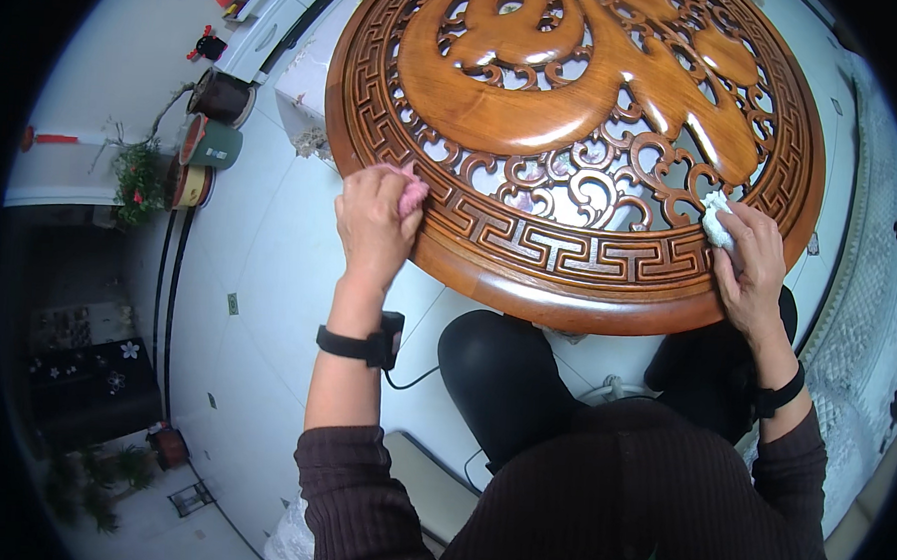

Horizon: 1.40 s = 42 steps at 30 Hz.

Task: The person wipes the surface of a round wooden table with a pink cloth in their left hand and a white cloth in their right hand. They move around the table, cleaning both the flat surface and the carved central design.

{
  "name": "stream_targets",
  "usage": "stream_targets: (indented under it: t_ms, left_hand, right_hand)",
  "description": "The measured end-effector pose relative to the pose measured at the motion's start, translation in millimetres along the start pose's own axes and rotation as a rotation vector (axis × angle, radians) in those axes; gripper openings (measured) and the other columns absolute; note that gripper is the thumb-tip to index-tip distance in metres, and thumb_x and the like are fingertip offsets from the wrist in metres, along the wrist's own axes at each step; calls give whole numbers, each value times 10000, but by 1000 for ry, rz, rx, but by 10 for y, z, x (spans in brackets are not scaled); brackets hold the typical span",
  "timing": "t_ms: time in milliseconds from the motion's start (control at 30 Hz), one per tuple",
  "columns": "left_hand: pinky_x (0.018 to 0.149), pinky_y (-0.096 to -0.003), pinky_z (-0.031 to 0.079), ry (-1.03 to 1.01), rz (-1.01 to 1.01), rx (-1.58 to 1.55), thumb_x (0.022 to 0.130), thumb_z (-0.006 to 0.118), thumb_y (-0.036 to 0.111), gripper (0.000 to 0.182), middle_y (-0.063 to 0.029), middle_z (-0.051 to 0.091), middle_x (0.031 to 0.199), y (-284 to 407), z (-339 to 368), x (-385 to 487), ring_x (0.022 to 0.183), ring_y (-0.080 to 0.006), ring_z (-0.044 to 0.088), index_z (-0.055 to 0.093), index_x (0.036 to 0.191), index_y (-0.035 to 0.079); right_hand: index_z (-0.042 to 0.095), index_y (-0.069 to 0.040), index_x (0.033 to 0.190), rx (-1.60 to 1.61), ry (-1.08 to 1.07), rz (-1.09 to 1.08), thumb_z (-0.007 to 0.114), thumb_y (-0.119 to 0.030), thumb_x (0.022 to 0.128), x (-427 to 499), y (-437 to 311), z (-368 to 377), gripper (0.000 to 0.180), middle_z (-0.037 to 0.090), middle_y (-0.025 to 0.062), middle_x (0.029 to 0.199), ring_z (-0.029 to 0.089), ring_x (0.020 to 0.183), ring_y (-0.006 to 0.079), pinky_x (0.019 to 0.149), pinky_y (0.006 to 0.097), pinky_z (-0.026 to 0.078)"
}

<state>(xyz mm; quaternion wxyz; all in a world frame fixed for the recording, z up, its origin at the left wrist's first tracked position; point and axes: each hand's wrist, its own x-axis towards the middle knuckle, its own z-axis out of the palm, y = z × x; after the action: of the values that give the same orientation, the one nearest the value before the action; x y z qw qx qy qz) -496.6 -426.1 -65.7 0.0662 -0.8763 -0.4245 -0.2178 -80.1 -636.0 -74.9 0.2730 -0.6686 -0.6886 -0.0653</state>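
Before me is a round, carved wooden panel [515,129] with openwork scrolls, a large raised character and a fretwork border. My left hand [378,217] is closed around a bunched pink cloth [413,194], pressed on the left part of the panel's rim. At the right part of the border, my right hand [752,259] grips a crumpled white cloth [716,217] against the wood. Fingers cover part of each cloth. Each wrist wears a black strap.
Potted plants, among them a green pot [218,141], stand along the wall at the left. A pale cabinet [268,36] is at upper left. A quilted, light-coloured cover [860,298] lies at the right. My knees are under the panel's near edge.
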Motion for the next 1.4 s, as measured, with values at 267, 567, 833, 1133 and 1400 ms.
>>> stream_targets:
  t_ms: [267,567,833,1133,1400]
  left_hand:
    - [834,-436,501,143,-160,-5,737,808,130,272,-74,658,1026,-74,-102,126,983,-318,609,719,994,122]
    - [847,-429,454,-87,-20,73,747,826,116,344,-56,649,998,158,-36,-6,1020,-290,591,771,1083,158]
    - [857,-447,465,-132,-85,174,774,820,161,217,-86,649,1054,103,51,236,1055,-309,588,768,979,114]
    - [798,-480,484,-120,-41,65,774,805,189,167,-105,653,1002,112,-21,220,990,-329,600,768,906,93]
    - [811,-461,455,-172,52,79,760,836,224,190,-94,623,1002,294,-57,183,1033,-315,579,759,881,100]
  right_hand:
    - [667,-55,1191,15,31,-17,708,-23,801,-4,0,1,394,654,137,1239,611,1154,342,984,444,485]
    - [663,-64,1202,-8,41,-8,708,-32,802,-30,7,17,404,648,129,1231,607,1153,335,985,440,488]
    - [665,-74,1198,0,51,-8,714,-47,814,-27,21,21,389,651,123,1235,607,1160,333,989,439,486]
    - [669,-72,1188,31,74,-7,712,-50,807,-53,48,35,384,649,122,1239,606,1153,335,988,442,485]
    - [663,-62,1166,29,89,-17,702,-57,774,-26,21,-1,394,640,144,1225,599,1131,357,967,454,482]
